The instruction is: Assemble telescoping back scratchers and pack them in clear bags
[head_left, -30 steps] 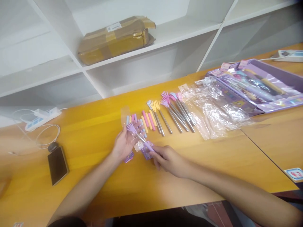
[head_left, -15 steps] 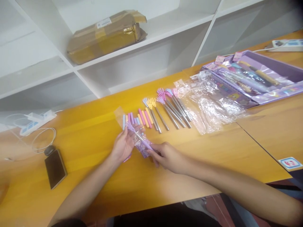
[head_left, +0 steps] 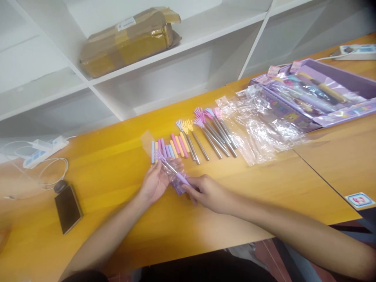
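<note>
My left hand (head_left: 155,181) and my right hand (head_left: 207,192) hold one small purple back scratcher (head_left: 172,168) between them, half inside its clear plastic sleeve (head_left: 176,180). The right hand pinches the purple handle end. The left hand's fingers curl round the sleeve near the claw-shaped head. Just beyond, on the orange table (head_left: 117,164), lies a row of pastel handles (head_left: 173,147) and several metal-stemmed scratchers (head_left: 211,131) with coloured claw heads.
Crumpled clear wrappers (head_left: 261,129) lie right of the row. A purple display box (head_left: 317,98) sits at the far right. A phone (head_left: 68,207), a power strip (head_left: 44,148) with cable lie left. White shelves behind hold a brown parcel (head_left: 129,39).
The view has shifted a little. Both hands stay on the purple scratcher; the sleeve now covers more of its stem, and the hands sit slightly closer together.
</note>
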Motion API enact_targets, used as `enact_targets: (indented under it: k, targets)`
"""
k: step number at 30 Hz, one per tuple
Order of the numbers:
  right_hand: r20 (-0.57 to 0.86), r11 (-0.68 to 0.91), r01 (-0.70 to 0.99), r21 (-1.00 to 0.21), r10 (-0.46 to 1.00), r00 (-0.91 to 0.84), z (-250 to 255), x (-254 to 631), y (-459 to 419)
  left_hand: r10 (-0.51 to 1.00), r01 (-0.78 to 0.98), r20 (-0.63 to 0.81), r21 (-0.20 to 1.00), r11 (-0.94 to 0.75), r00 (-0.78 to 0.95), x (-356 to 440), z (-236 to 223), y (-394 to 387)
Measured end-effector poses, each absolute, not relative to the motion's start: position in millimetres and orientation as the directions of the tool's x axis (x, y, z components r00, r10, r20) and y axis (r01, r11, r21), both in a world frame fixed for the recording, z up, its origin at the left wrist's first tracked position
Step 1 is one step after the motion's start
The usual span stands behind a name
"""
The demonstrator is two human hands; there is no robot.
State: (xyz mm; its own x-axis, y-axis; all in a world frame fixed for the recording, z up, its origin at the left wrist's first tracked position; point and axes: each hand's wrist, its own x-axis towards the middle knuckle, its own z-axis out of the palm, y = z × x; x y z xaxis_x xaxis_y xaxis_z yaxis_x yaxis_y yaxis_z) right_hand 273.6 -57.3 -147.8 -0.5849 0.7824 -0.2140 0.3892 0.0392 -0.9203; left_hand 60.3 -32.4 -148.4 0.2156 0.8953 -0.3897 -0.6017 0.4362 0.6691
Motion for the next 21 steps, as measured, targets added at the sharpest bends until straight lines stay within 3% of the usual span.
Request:
enact_targets:
  k: [8,15,21]
  targets:
    - [-0.187,0.018,0.327,-0.945,0.790,-0.584,-153.7,272.8,-56.1,0.911,-0.575,-0.333,0.707,0.412,0.242,60.8,-151.3,-36.6]
    - [-0.074,-0.001,0.130,-0.992,0.822,-0.564,-158.8,275.0,-52.9,0.950,-0.641,-0.312,0.731,0.235,-0.007,48.7,-141.4,-17.9]
    - [-0.092,-0.081,0.044,-0.996,0.840,-0.534,-162.8,277.9,-50.6,0.950,-0.652,-0.305,0.733,0.194,-0.060,45.6,-136.0,-12.3]
